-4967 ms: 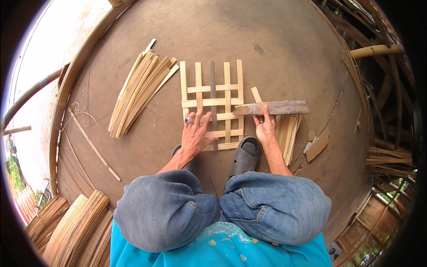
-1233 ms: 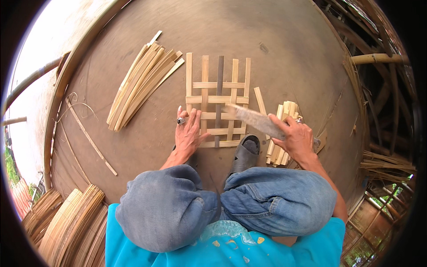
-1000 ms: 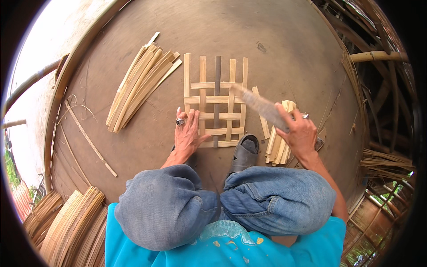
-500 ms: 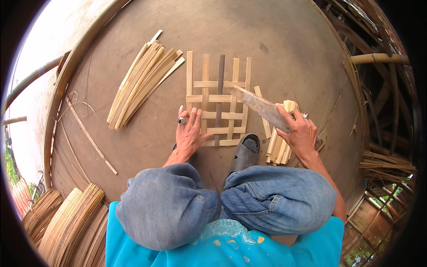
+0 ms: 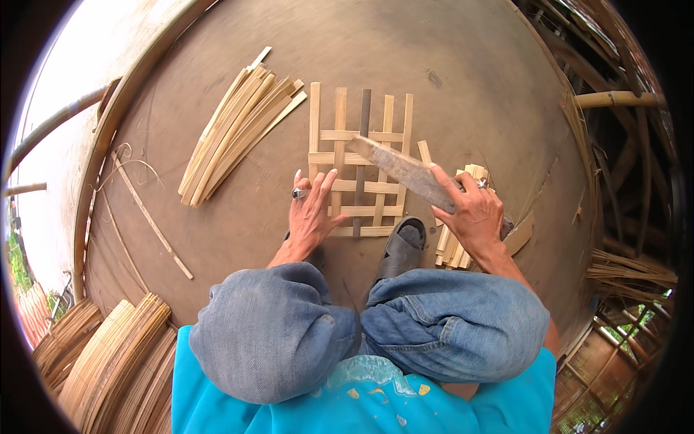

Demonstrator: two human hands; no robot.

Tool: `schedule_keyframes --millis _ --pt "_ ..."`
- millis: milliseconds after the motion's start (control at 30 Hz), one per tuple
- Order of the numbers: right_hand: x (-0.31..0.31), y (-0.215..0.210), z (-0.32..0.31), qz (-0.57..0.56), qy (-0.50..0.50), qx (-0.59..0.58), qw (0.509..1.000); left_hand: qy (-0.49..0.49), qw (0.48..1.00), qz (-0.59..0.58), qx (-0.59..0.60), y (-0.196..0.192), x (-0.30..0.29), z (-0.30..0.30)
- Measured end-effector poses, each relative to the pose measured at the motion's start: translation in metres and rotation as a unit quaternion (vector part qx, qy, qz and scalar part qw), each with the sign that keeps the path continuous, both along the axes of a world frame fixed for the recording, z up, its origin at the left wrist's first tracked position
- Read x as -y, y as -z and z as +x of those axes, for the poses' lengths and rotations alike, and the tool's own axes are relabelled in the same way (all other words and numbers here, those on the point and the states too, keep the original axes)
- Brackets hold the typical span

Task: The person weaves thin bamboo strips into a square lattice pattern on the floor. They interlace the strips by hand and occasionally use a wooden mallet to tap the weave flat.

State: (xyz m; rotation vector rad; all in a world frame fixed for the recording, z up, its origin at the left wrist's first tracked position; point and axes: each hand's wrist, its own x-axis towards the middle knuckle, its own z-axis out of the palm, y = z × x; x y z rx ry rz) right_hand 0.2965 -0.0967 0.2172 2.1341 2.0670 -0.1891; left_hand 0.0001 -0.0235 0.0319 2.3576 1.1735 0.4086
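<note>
On the ground before me lies an open lattice (image 5: 316,119) of flat pale bamboo strips, woven crosswise, with one dark upright strip (image 5: 364,112) near its middle. At its lower left edge rests my left hand (image 5: 311,213), fingers spread and holding nothing. My right hand (image 5: 473,220) grips a broad, worn machete (image 5: 408,171). Its blade points up and left across the lattice, its tip over the dark strip; whether it touches the strips I cannot tell. Beneath and beside the right hand is a stack of short pale strips (image 5: 452,249), partly hidden.
A bundle of longer bamboo strips (image 5: 235,134) lies at the far left, with a thin loose stick (image 5: 153,217) nearer the wall. Larger strip bundles (image 5: 116,362) fill the lower left. My sandalled right foot (image 5: 402,249) is close to the lattice. Bamboo poles (image 5: 618,99) stand along the right.
The machete and my right hand have moved left, bringing the blade tip farther over the lattice. My left fingers have spread slightly more. The view has shifted a little.
</note>
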Motion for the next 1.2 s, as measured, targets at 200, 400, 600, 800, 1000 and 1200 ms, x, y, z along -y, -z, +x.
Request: schedule_keyframes --millis 200,400,600,800,1000,1200 --pt "0.006 0.01 -0.003 -0.041 -0.053 0.029 0.997 -0.009 1.0 -0.01 -0.025 -0.002 0.003 -0.003" --pt "0.01 0.014 -0.008 -0.051 -0.019 0.034 0.998 -0.017 0.999 0.01 -0.028 0.0 0.005 -0.004" --pt "0.006 0.008 -0.005 0.004 0.008 0.011 1.0 -0.017 0.999 0.01 -0.04 0.006 0.007 -0.003" --pt "0.007 0.008 -0.005 0.056 -0.005 -0.013 0.998 -0.018 0.999 0.003 -0.046 0.005 0.006 -0.003" --pt "0.009 0.012 -0.005 -0.019 0.0 -0.001 1.0 -0.023 0.998 0.004 -0.059 0.01 0.01 -0.003" --pt "0.011 0.013 -0.008 -0.05 -0.047 0.011 0.998 -0.024 0.998 -0.002 -0.058 0.011 0.013 -0.005"
